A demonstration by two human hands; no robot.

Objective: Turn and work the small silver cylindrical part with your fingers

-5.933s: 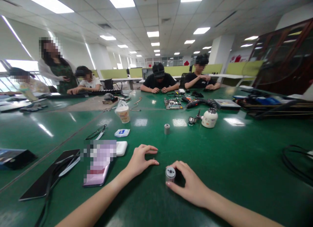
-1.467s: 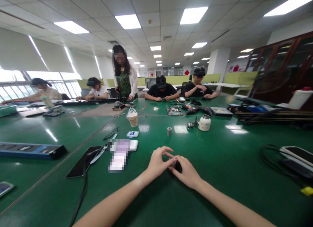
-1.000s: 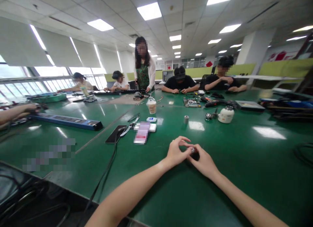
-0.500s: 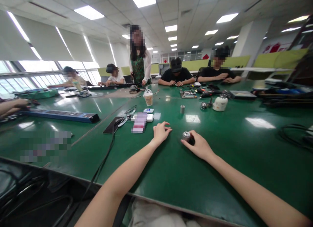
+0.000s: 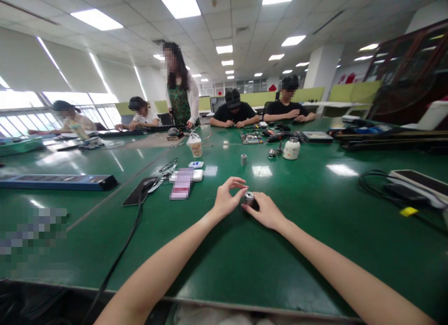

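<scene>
My right hand (image 5: 268, 211) is wrapped round a small metal cylinder (image 5: 248, 200), which is upright on the green table. Its top, with a dark hole in the middle, faces up; the hand hides part of its side. Just to the left, my left hand (image 5: 226, 198) is open and holds nothing. Its thumb and fingers curve apart, with the fingertips close to the cylinder's top; whether they touch it I cannot tell. A second, similar metal cylinder (image 5: 243, 159) stands farther back on the table.
Left of my hands lie a blurred pink phone-like item (image 5: 181, 184), a black tablet (image 5: 140, 192) with a cable, and a long blue bar (image 5: 58, 182). Farther back stand a cup (image 5: 194, 145) and a white jar (image 5: 291, 148). Cables (image 5: 376, 185) lie at right. Several people sit or stand across the table.
The view has turned to the right. My left hand has come closer to the cylinder, its fingers now curved near the top. My right hand keeps its hold.
</scene>
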